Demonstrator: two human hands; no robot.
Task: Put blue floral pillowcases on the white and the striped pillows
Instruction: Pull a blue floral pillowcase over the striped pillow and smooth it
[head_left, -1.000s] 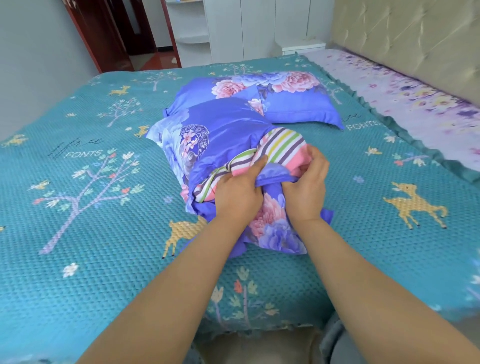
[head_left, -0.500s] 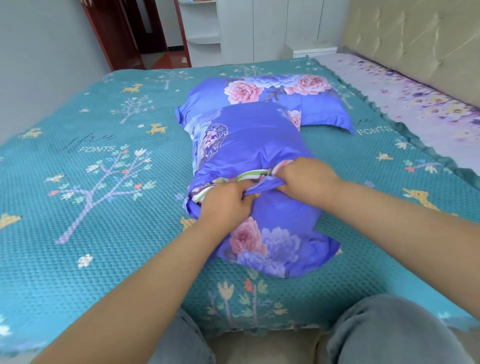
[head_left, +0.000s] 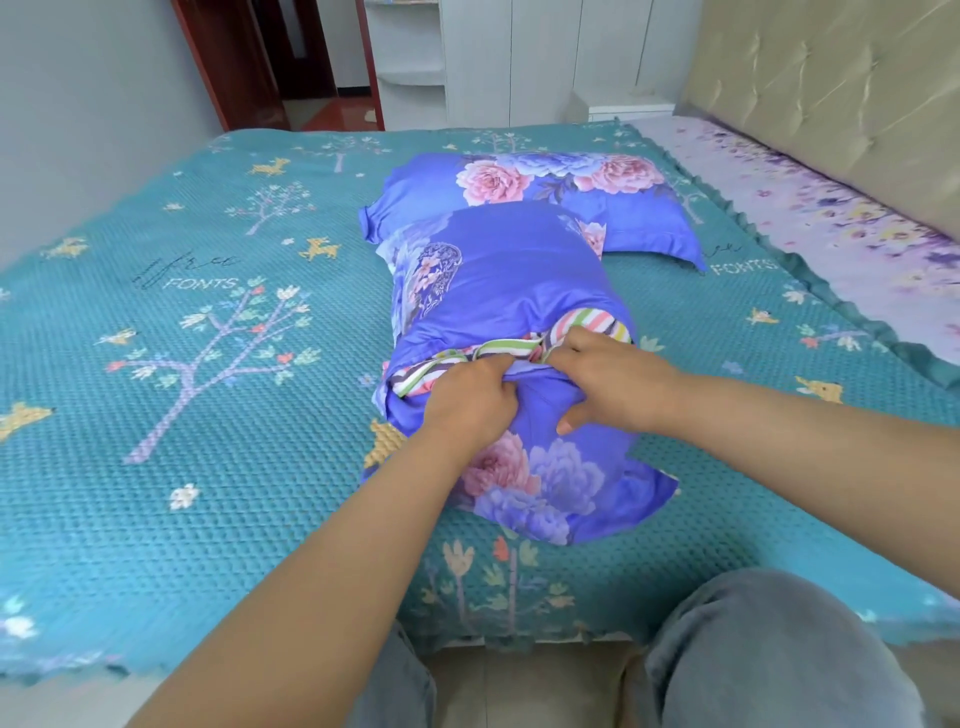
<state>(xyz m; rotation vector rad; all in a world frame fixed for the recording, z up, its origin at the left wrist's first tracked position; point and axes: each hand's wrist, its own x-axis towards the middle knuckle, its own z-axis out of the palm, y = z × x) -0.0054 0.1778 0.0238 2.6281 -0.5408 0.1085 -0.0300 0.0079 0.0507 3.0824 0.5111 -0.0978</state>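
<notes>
A blue floral pillowcase lies lengthwise on the bed in front of me with the striped pillow mostly inside it; only a band of stripes shows at the opening. My left hand grips the case's flap edge beside the stripes. My right hand holds the same flap edge a little to the right, fingers curled over it and thumb on the blue cloth below. Behind lies a second pillow fully covered in a blue floral pillowcase.
The teal bedspread with trees and deer covers the bed. A lilac floral sheet and padded headboard run along the right. White cabinets and a red door frame stand beyond. My knees are at the bed's near edge.
The striped pillow has gone deeper into the case; far less of it shows. Both hands have pulled the flap edge up over the opening, and the case now lies flatter and straighter.
</notes>
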